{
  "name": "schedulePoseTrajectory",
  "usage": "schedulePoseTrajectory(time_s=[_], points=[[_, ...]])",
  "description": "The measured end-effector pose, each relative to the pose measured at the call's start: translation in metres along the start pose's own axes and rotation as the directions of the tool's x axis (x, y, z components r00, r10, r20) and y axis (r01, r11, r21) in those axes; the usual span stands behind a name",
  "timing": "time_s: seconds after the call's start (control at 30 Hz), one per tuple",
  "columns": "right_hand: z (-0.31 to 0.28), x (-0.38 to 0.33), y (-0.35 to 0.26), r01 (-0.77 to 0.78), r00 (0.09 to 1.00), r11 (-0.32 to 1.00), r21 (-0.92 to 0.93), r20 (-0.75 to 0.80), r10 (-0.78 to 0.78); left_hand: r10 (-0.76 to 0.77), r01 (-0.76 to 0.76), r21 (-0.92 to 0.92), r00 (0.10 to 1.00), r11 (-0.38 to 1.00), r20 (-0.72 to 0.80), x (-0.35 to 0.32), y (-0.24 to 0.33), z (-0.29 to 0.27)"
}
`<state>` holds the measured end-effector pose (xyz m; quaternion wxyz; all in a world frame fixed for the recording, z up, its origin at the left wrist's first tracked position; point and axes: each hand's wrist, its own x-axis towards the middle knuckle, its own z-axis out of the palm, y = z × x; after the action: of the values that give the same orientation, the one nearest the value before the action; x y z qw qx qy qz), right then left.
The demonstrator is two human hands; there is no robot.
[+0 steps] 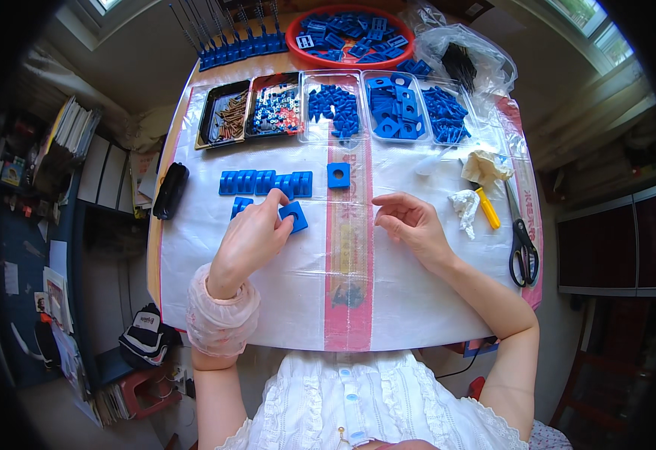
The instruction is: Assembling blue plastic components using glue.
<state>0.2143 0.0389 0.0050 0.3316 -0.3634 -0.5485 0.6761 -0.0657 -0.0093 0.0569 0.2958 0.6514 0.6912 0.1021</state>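
Note:
My left hand (251, 238) rests on the plastic-covered table (418, 292), its fingers touching a blue square block with a hole (295, 215); another blue piece (239, 206) pokes out beside the hand. Just above lies a row of blue ribbed blocks (265, 182). A single blue square block (338, 175) sits further right on the pink strip. My right hand (410, 221) hovers over the sheet with curled fingers, holding nothing I can see.
Trays at the back hold brown screws (229, 117), small mixed parts (275, 111) and blue pieces (395, 105). A red bowl of blue parts (349, 34) stands behind. Black scissors (523, 240), a yellow-handled tool (485, 206) and crumpled paper (464, 204) lie right. A black case (170, 190) lies left.

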Motion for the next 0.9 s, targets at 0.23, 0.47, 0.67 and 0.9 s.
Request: schedulePoseTrajectory(time_s=[0.23,0.47,0.67,0.9], points=[[0.0,-0.001,0.002,0.01,1.0,1.0,0.026,-0.008,-0.01,0.029,0.0,0.113,0.967,0.994,-0.255,-0.011,0.016,-0.002],[-0.004,-0.003,-0.002,-0.057,0.996,0.998,0.031,0.068,0.055,0.306,-0.428,-0.446,0.896,0.786,-0.321,-0.011,0.042,0.027],[-0.005,-0.007,-0.005,-0.155,0.981,0.968,0.196,0.142,0.128,0.261,-0.134,-0.931,0.964,0.339,-0.044,-0.007,0.056,0.063],[0.001,-0.011,-0.001,-0.185,0.975,0.941,0.283,0.172,0.14,0.283,0.083,-0.977,0.949,0.197,0.138,-0.003,0.05,0.076]])
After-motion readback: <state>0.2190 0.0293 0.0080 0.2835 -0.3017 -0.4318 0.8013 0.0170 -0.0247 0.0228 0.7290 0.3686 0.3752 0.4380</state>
